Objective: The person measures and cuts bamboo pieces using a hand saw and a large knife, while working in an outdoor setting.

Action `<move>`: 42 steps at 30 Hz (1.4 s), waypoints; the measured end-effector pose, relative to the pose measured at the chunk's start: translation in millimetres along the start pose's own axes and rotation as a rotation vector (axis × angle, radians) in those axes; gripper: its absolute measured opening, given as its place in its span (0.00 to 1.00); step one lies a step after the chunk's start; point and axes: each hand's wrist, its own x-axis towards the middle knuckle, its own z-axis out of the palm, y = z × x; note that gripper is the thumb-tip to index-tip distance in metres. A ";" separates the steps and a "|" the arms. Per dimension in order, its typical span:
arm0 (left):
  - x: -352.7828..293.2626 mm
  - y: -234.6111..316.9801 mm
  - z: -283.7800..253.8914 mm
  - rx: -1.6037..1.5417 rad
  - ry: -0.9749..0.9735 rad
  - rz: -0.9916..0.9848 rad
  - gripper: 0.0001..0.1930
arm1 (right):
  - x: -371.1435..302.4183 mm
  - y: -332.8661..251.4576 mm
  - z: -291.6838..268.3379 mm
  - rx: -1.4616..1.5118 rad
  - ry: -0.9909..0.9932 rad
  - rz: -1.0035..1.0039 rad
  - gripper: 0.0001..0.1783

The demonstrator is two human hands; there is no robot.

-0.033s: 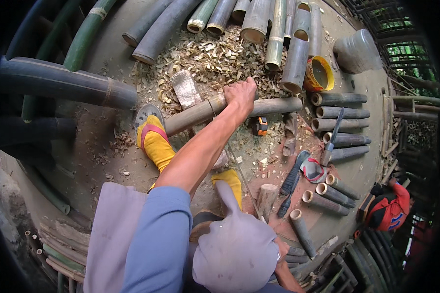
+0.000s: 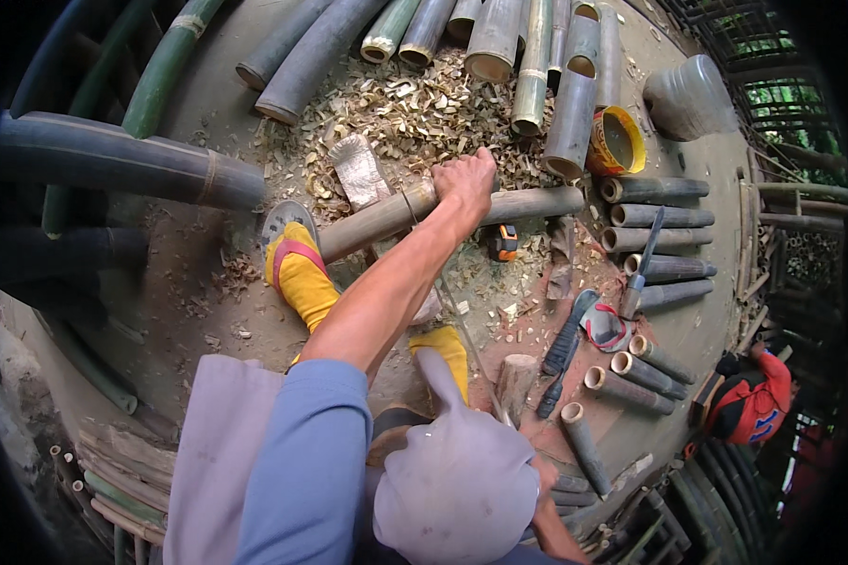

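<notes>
A bamboo pole (image 2: 372,229) lies crosswise before me, over a flat piece of wood (image 2: 358,172). My left hand (image 2: 464,179) is closed round the pole, with the forearm reaching across from below. A thin saw blade (image 2: 476,350) runs under that forearm, its far end against the pole left of the hand. At its near end, beside the grey cap (image 2: 452,480), part of my right hand (image 2: 545,478) shows in line with the blade. The cap hides the saw's handle and most of those fingers. My foot in a yellow sock and sandal (image 2: 297,268) is against the pole's left end.
Bamboo shavings (image 2: 415,118) cover the ground beyond. A tape measure (image 2: 504,243), yellow bucket (image 2: 616,141), knife (image 2: 643,264) and loose sandal (image 2: 605,326) lie around. Cut bamboo tubes (image 2: 660,190) line the right; thick bamboo (image 2: 132,160) juts in from the left. Another person (image 2: 754,400) is far right.
</notes>
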 end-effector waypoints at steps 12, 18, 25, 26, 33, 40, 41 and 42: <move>5.6 0.2 0.9 0.048 -0.038 -0.007 0.14 | 102.7 -16.5 23.5 0.072 0.108 0.002 0.25; 12.0 -1.7 11.6 0.039 -0.034 -0.013 0.13 | 126.4 13.4 52.5 0.093 0.175 -0.126 0.25; 0.5 14.2 -32.4 0.176 0.030 0.098 0.37 | 165.5 -5.4 41.8 0.208 0.223 -0.237 0.24; 5.8 12.9 -41.6 0.214 0.404 0.217 0.45 | 150.8 -9.4 31.2 0.188 0.229 -0.285 0.24; -14.8 73.6 -213.9 -0.097 0.798 0.698 0.30 | 45.2 20.5 -53.2 -0.086 0.675 0.050 0.08; -63.6 -24.4 -249.3 0.607 0.247 0.390 0.26 | -61.0 174.3 -143.4 -0.583 0.887 0.405 0.27; -83.8 -31.8 -254.0 0.684 0.141 0.315 0.27 | -79.4 192.5 -151.7 -0.627 0.849 0.490 0.30; -103.5 -39.4 -255.3 0.689 0.071 0.266 0.27 | -94.2 209.3 -158.0 -0.667 0.812 0.570 0.33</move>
